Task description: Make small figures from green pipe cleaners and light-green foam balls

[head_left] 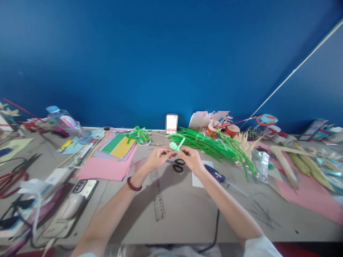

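Observation:
Above the middle of the table, my left hand and my right hand meet on a small pale-green twisted pipe-cleaner piece. One strip of it sticks up to the right. Both hands have their fingers pinched at its base, and the fingertips partly hide it. Black-handled scissors lie on the table just below, their blades partly behind my left hand. A clear ruler lies under my left forearm. Next to my right wrist is a blue glue gun, beside a pale sheet.
Green pipe cleaners are heaped behind my right hand, with more green pieces at back left. Coloured sheets lie left. A phone, a plastic bottle and red-handled pliers are further left. Corn husks lie right.

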The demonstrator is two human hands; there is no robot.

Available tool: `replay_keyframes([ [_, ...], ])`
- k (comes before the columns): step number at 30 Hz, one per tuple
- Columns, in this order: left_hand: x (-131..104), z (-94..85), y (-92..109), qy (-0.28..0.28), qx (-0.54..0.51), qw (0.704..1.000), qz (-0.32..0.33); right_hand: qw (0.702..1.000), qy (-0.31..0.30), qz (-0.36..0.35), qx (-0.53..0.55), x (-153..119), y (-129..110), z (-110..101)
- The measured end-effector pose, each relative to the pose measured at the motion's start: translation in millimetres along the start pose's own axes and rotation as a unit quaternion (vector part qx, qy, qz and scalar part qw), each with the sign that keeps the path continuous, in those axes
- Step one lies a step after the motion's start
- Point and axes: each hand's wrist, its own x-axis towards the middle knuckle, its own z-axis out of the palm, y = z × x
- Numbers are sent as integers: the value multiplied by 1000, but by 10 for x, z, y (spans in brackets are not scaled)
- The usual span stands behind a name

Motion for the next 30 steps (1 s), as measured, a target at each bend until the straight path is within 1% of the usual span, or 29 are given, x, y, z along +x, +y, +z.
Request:
replay_keyframes([
  [6,-4,-9,34,2,24,1000,7,1000,13,-10,-23,2,14,-4],
  [14,-13,13,118,10,64,997,33,995,27,-60,-77,-9,24,-16],
  [20,-39,33,162,26,99,994,46,993,34,-65,-91,-29,1,-4],
  [26,-63,60,180,46,162,982,80,992,45,-68,-99,-33,-6,0],
  [30,-76,62,163,51,199,974,95,990,37,-75,-110,-26,-9,-8],
])
